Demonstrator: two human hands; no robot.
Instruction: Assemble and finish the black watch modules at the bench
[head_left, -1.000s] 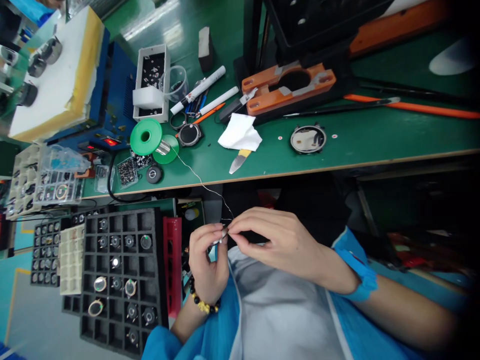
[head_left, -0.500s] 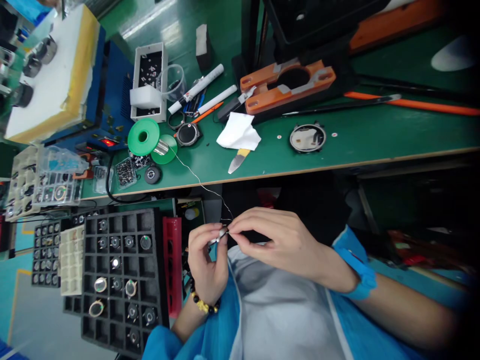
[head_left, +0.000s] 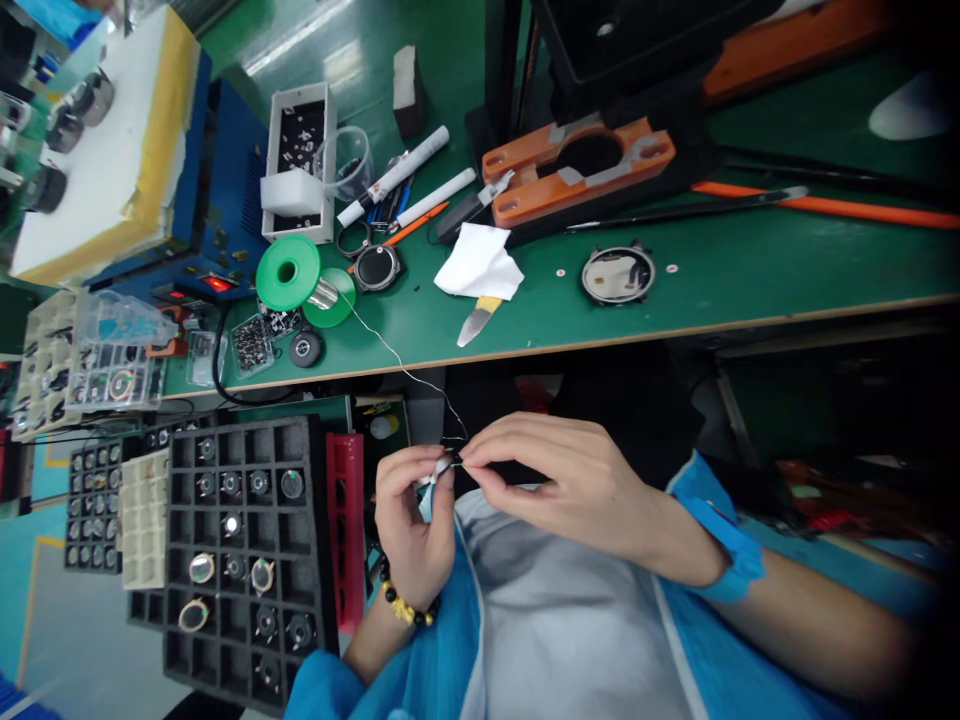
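Observation:
In front of my lap, my left hand (head_left: 414,515) is closed, pinching a small, shiny rounded part (head_left: 444,466) between thumb and fingers. My right hand (head_left: 559,480) is closed too, its thumb and fingertips pressed together at the right edge of that part. A tiny dark piece seems to lie at those fingertips, but I cannot make out its kind. Thin solder wire (head_left: 405,368) runs from a green spool (head_left: 289,275) on the bench and ends just above my fingers. An opened watch case (head_left: 618,275) lies on the bench beyond my right hand.
A black foam tray (head_left: 244,545) with watch parts stands to the left, beside a red rack (head_left: 346,530). On the bench are an orange fixture (head_left: 517,205), a blade (head_left: 478,322), white cloth (head_left: 480,262), markers (head_left: 435,200) and a parts box (head_left: 300,105). The bench edge lies ahead.
My right hand has shifted very slightly right, and the small part in my left hand looks turned a little. The bench things stay where they were.

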